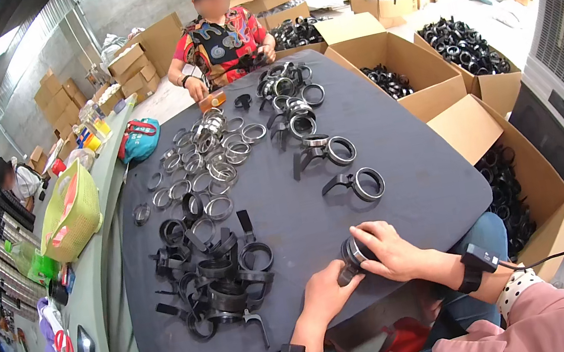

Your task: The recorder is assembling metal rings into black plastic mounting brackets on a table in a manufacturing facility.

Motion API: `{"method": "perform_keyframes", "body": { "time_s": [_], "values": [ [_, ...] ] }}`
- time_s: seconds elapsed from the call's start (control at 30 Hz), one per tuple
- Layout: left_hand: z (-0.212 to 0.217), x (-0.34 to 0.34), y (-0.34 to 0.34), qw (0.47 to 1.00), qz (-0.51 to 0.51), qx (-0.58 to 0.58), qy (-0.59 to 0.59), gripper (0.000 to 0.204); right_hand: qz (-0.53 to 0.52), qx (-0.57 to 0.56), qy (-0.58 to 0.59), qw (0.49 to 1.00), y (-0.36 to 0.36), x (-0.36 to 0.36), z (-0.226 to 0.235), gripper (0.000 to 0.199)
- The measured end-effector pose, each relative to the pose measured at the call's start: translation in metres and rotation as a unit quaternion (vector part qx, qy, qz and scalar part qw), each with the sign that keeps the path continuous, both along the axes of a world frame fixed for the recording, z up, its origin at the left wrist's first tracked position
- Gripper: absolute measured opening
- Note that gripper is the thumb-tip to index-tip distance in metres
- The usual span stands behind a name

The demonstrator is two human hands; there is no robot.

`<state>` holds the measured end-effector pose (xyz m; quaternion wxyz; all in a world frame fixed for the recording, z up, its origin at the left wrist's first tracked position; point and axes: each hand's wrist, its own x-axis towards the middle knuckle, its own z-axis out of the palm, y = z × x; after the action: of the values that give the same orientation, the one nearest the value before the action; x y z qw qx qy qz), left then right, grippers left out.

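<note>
Both my hands meet at the near edge of a dark grey table (414,198). My left hand (327,295) grips the lower end of a black ring-shaped clamp part (351,255). My right hand (390,251) covers the part's top and holds it too. Just left of my hands lies a heap of black clamp bands (213,275). Assembled rings with handles (361,183) lie in a row further up the table.
Several silver metal rings (208,162) are spread across the table's far left. Another person (222,39) sits at the far end, handling parts. Open cardboard boxes of black parts (507,193) stand to the right. A green side table (94,284) with a basket runs along the left.
</note>
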<state>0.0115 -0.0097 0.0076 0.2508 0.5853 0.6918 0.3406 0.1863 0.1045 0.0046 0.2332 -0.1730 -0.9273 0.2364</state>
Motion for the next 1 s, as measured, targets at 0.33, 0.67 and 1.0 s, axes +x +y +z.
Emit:
{"method": "perform_keyframes", "body": {
  "time_s": [0.33,0.67,1.0],
  "values": [
    [-0.007,-0.004,0.0,0.999,0.002,-0.032,-0.024,0.034,0.024,0.033,-0.045,0.998,-0.002,-0.016,-0.009,0.07],
    [-0.01,-0.013,0.006,1.0,-0.02,-0.022,-0.006,0.031,0.102,0.014,-0.048,0.994,0.011,-0.027,-0.002,0.079],
    [-0.01,-0.008,0.0,0.995,0.042,0.085,0.044,0.062,0.073,0.059,-0.027,0.995,0.038,-0.028,-0.003,0.07]
  ]
}}
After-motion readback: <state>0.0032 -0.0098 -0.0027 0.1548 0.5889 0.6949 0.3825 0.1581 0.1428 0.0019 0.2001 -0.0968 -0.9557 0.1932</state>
